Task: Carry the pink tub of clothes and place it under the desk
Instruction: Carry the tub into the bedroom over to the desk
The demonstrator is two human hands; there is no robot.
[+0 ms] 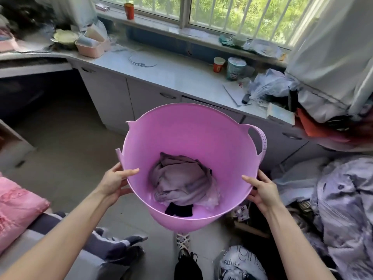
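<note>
My left hand [116, 183] and right hand [260, 191] clamp the round pink plastic tub [187, 134]; I should keep it level toward the far-left desk [36, 67] opening.

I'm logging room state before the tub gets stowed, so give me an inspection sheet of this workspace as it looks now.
Surface: pale desk top under the window, partly bare in the middle; open space beneath its left end.
Job's things: pink tub held in the air, tilted toward the camera; purple clothes and a dark item in its bottom.
Clutter: paper cup, printed tin, plastic bags, pink basket on the desk; bedding and bags on the floor at right.
Hands: left hand and right hand grip opposite sides of the rim.
Cables: nothing seen.
Surroundings: barred window, white curtain, grey cabinet doors.
</note>
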